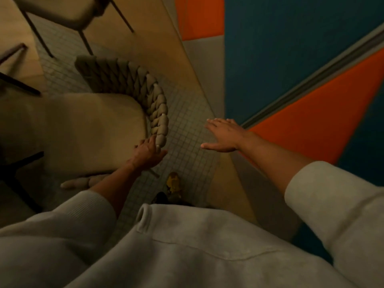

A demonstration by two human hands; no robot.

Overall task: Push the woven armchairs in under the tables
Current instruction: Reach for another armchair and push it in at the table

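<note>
The woven armchair [143,88] is being gripped by the left hand [148,151] (fingers curled round its back), the right hand [223,136] being held straight-fingered beside it.

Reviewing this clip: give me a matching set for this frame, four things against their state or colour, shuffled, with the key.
1 left hand
2 right hand
3 woven armchair
4 wall panels

A orange and teal
B fingers straight, holding nothing
C grips braided backrest
D beige seat, on tiled floor

Pairs: 1-C, 2-B, 3-D, 4-A
</note>
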